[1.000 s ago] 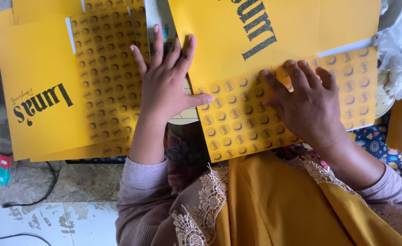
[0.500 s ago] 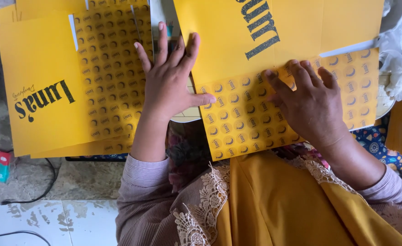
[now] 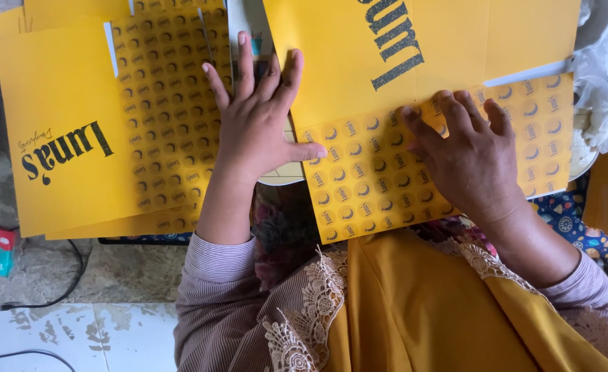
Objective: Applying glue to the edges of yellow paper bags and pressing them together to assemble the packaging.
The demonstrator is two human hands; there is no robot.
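We press the flat yellow box blank (image 3: 421,103) onto the surface: left hand (image 3: 259,120) open, fingers spread at its edge; right hand (image 3: 473,162) flat on the patterned flap. Maintain even pressure along the crease.

Mottled grey stone floor (image 3: 42,269) (a black cable (image 3: 56,296) across it) meets pale tiles (image 3: 77,337).

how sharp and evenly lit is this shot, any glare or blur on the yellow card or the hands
Head view: soft, even light, no glare on the yellow card sheet; faint shadows under the left hand and right hand; the pattern print and the lace trim read crisp, with no motion blur; the white items at the right edge look bright, nearly washed out.
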